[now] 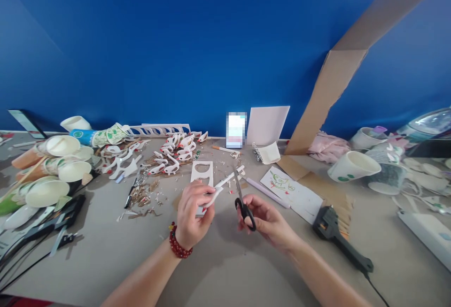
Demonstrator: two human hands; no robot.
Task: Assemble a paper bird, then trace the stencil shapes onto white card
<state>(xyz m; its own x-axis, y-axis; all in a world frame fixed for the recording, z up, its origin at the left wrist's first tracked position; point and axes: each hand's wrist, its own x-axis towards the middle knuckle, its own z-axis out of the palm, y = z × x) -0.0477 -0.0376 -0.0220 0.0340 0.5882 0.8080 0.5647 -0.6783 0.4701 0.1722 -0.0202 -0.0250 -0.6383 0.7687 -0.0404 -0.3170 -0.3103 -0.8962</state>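
Observation:
My left hand [196,211], with a red bead bracelet on the wrist, pinches a thin white cut strip [227,179] that points up and to the right. Black-handled scissors [245,213] are in my right hand [266,220], fingers through the loops and blades upward, close to the strip's right side. Whether the blades touch the strip I cannot tell. Beyond my left hand lies a white sheet with cut-out holes [202,171]. Several small white bird-like pieces with red marks [171,168] are heaped farther back to the left.
Paper cups [47,192] crowd the left side, near brown scraps [146,194]. A black glue gun [340,239] with a cord lies at the right, beside a paper with a drawing [291,192]. Bent cardboard [327,86] leans on the blue wall, near a lit phone [236,131].

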